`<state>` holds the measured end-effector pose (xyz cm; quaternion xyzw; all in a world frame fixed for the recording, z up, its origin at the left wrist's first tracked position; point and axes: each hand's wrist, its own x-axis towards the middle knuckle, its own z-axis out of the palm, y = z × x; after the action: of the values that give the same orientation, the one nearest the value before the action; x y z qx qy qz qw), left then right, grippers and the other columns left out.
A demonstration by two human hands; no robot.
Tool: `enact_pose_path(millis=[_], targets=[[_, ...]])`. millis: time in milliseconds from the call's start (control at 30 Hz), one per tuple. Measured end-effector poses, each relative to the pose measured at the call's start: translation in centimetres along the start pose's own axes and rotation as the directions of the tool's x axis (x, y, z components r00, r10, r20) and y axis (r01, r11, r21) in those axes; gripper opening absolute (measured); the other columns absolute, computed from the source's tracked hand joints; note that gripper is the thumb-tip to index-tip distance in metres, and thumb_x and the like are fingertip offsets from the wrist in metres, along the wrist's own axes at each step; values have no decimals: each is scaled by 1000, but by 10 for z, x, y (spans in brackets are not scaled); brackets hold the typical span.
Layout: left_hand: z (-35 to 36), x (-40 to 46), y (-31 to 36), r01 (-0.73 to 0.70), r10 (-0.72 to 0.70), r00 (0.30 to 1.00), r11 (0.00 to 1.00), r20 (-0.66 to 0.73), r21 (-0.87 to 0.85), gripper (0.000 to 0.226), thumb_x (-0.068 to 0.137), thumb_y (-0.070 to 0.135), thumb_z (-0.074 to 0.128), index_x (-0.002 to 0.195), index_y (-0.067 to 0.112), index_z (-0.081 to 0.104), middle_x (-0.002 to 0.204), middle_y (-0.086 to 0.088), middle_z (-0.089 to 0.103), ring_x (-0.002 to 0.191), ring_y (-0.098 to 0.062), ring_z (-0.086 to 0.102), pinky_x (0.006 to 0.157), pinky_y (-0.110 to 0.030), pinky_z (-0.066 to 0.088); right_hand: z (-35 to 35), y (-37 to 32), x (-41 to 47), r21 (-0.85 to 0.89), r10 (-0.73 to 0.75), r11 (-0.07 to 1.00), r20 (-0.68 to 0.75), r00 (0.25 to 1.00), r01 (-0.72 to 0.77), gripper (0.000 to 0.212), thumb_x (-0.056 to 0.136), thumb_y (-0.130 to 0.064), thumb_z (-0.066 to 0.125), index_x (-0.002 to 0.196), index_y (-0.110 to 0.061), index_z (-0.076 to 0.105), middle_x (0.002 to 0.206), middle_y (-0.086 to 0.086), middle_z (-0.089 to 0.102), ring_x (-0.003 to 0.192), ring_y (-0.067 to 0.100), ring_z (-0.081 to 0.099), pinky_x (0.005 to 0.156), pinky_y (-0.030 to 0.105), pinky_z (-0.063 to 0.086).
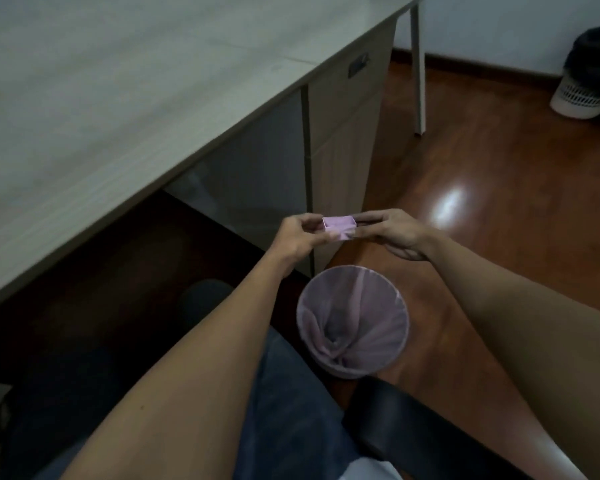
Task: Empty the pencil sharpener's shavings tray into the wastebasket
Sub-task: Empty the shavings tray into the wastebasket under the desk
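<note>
A small pink shavings tray (339, 227) is held level in the air between my two hands, above and a little behind the wastebasket. My left hand (300, 237) pinches its left end. My right hand (392, 233) grips its right end, where something dark shows between the fingers; I cannot tell what it is. The tray's open side faces up and its inside looks bare pink. The wastebasket (352, 320) stands on the floor below, round, lined with a pale pink bag. The sharpener body is not visible.
A light wooden desk (118, 98) fills the upper left, with a drawer cabinet (347, 133) under its edge just behind the tray. A black chair armrest (413, 420) lies beside my right arm. A second white basket with a black bag (582, 84) stands far right on the wooden floor.
</note>
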<state>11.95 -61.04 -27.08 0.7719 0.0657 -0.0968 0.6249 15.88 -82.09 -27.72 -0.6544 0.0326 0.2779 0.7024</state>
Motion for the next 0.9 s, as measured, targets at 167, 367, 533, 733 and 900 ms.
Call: enact_pose_path(millis=[167, 367, 533, 733, 900], targets=[[11, -3, -46, 163, -163, 987, 986, -10, -36, 60, 79, 6, 83, 133, -6, 58, 121, -17, 67, 105, -20, 64, 81, -16, 52, 4, 45, 1, 81, 169, 982, 32, 985, -171, 43, 82, 3, 76, 123, 8, 66, 120, 25, 71, 92, 17, 73, 86, 21, 59], [26, -5, -74, 335, -335, 942, 933, 20, -130, 20, 83, 8, 80, 95, -5, 70, 90, -20, 70, 81, -23, 65, 75, -21, 56, 2, 71, 4, 110, 353, 930, 5, 936, -351, 38, 84, -3, 77, 118, 11, 66, 124, 22, 69, 104, 26, 71, 82, 24, 61], [40, -8, -81, 422, -432, 902, 888, -15, -180, 22, 87, 14, 77, 81, -5, 68, 81, -15, 67, 68, -17, 64, 53, -14, 57, 1, 83, 6, 113, 486, 867, 26, 874, -485, 29, 88, -14, 75, 112, -2, 66, 115, 20, 70, 101, 28, 71, 82, 30, 61], [44, -1, -75, 497, -511, 858, 851, -50, -170, 51, 83, 28, 81, 110, -14, 69, 92, -22, 69, 72, -25, 69, 50, -24, 60, -2, 77, 11, 117, 587, 807, -51, 808, -578, 53, 78, -29, 84, 110, 8, 62, 126, 22, 60, 79, 29, 77, 60, 31, 64], [41, 4, -65, 536, -544, 837, 836, -53, -116, 45, 84, 32, 80, 104, -7, 69, 76, -15, 68, 65, -22, 67, 57, -29, 62, 0, 69, 14, 114, 621, 781, -46, 782, -614, 73, 70, -33, 88, 121, 11, 61, 109, 24, 69, 88, 28, 75, 71, 33, 65]])
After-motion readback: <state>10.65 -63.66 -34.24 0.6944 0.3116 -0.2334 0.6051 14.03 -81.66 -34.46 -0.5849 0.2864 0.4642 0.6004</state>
